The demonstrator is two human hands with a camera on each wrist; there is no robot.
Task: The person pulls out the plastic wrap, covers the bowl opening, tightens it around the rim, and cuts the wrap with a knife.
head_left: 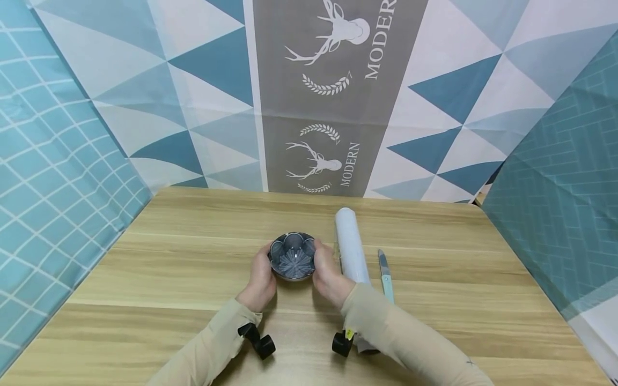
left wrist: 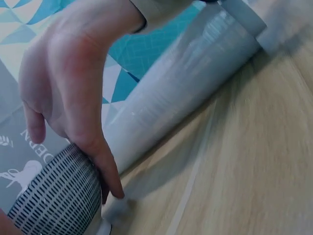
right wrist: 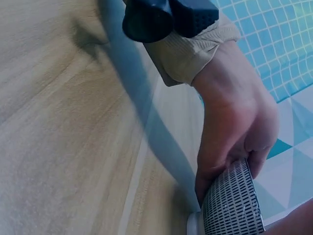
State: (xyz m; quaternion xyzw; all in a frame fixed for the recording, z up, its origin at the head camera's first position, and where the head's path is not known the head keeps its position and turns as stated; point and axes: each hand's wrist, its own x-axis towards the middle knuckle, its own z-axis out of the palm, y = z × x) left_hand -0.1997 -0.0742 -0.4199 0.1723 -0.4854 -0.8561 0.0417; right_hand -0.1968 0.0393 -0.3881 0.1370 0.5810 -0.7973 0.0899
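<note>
A small round bowl (head_left: 293, 261) with a dark, petal-patterned inside is at the middle of the table. Rows of dark dashes cover its pale outer wall (left wrist: 58, 196), and its white foot (right wrist: 194, 224) is right at the tabletop. My left hand (head_left: 260, 280) grips the bowl's left side. On the opposite side my right hand (head_left: 329, 272) holds it, thumb and fingers spread over the wall. Just right of the right hand lies a roll of clear plastic wrap (head_left: 351, 244), its near part hidden under the right forearm.
A knife (head_left: 384, 273) with a pale green handle lies to the right of the roll, blade pointing away. The wooden table (head_left: 145, 268) ends at a patterned cloth backdrop (head_left: 207, 107), with blue-tiled sheets at both sides.
</note>
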